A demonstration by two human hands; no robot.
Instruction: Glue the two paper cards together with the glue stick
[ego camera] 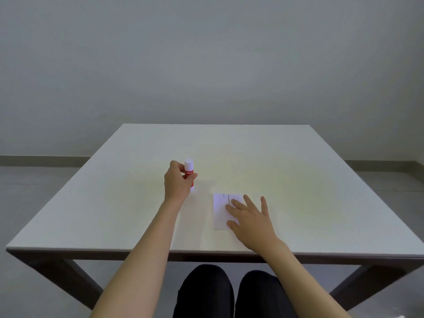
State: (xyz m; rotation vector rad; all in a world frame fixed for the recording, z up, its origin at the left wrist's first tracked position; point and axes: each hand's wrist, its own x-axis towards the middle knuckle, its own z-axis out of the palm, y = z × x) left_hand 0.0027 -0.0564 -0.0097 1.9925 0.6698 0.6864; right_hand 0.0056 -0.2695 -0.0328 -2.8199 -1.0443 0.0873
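A red glue stick [189, 171] with a white cap stands upright on the white table [298, 180], left of centre. My left hand [176, 182] is closed around its red body, thumb in front. To the right lies a white paper card [221, 208] with faint printed lines near its far edge. My right hand [250, 216] rests flat on the card's right part, fingers spread. I can make out only one card outline; whether a second card lies under it I cannot tell.
The table's front edge [137, 250] runs just before my forearms, with my knees in dark trousers [229, 292] below it. A bare grey wall stands behind the table.
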